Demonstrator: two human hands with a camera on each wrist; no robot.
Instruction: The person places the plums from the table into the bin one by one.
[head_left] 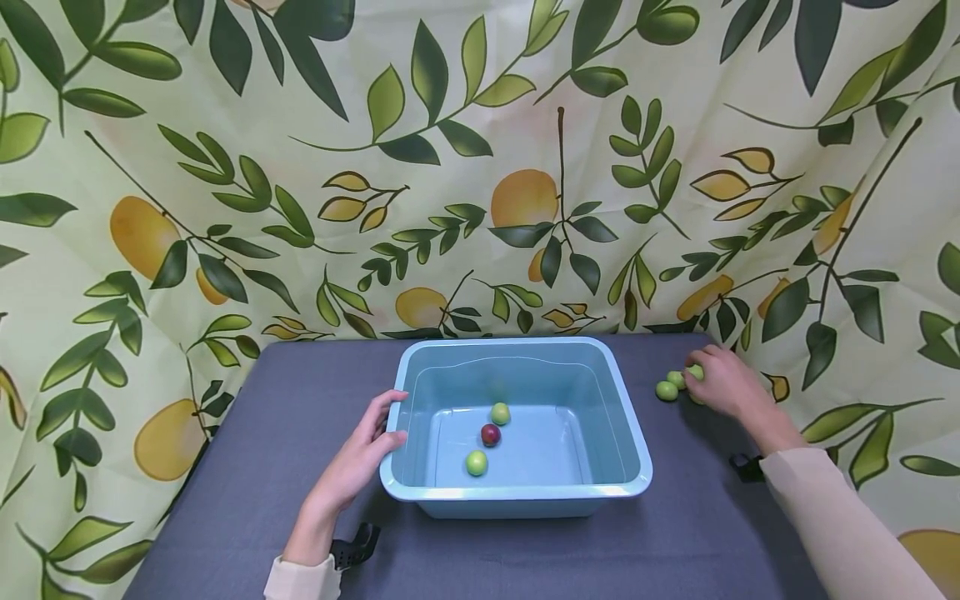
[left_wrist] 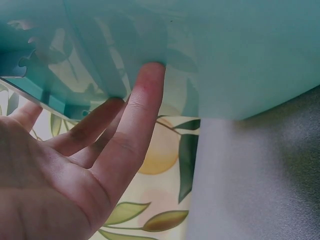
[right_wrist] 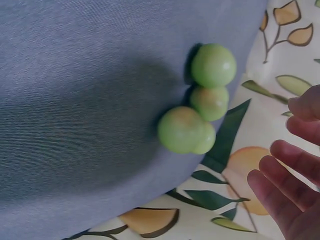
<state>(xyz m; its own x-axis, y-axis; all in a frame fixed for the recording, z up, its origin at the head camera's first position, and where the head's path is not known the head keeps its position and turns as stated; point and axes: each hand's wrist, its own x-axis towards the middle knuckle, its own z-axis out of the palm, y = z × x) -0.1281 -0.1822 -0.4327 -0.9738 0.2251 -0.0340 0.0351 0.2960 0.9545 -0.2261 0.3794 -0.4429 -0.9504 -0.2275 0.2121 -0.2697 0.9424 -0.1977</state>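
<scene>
A light blue plastic basin (head_left: pixel 517 492) stands on the table with two small green round fruits (head_left: pixel 476 462) and one dark red round fruit (head_left: pixel 491 434) lying inside. My left hand (head_left: pixel 360 454) touches the basin's left side, fingertips at the rim. From the left wrist, its extended fingers (left_wrist: pixel 132 120) rest against the basin's outer wall. At the table's right edge, my right hand (head_left: pixel 723 382) is over a cluster of several green fruits (head_left: pixel 666 390). The right wrist view shows the fruits (right_wrist: pixel 214 65) bunched together, with the hand's spread fingers (right_wrist: pixel 280 192) apart from them.
A dark grey-blue cloth covers the table (head_left: pixel 322 375). Behind and at both sides hangs a pale curtain (head_left: pixel 450 250) printed with leaves and orange fruit, close to the table's edges. Each wrist wears a black strap (head_left: pixel 356 546).
</scene>
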